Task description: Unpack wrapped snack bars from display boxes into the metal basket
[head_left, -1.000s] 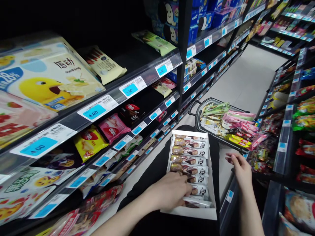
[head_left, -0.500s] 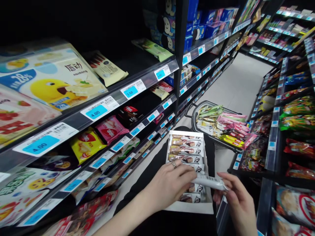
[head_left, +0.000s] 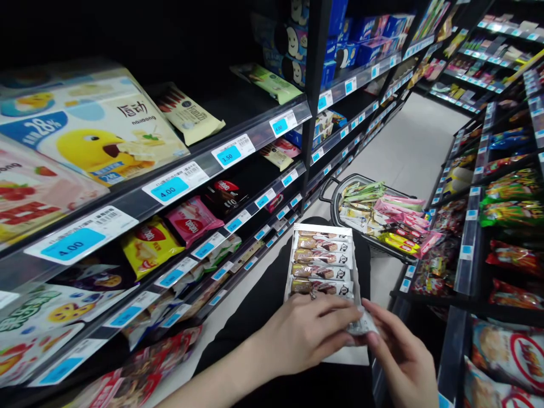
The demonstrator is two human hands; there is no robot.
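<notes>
Right hand (head_left: 397, 354): thumb and fingers pinched on the near end of a wrapped bar (head_left: 361, 325), pale crinkly film, some print, too blurred to read. Left hand (head_left: 312, 328): palm down, ring on one finger, fingertips laid on the same bar. Can't tell if it grips; its underside is hidden, and so is most of the bar. Bar sits between the two sets of fingertips, over the right side of the open box.

Box (head_left: 362, 286): white, thin card by the look, shallow, rectangular, on the person's lap. Far part shows a row of glossy wafer bars (head_left: 321, 258), slim, wafer picture on the film. Left hand covers the near part, so no full count.

Lap: black cloth (head_left: 255, 323), merges into shadow.

Past the box: basket (head_left: 335, 211), dark rim, loop handle, heaped with slim shiny packets (head_left: 369, 209) in green, white, pink, yellow.

Left: black shelf (head_left: 261, 126), clear strip, price tags; flat packs (head_left: 114, 127) cut off at frame edge. Right: plump bags (head_left: 510, 348), also cropped.
</notes>
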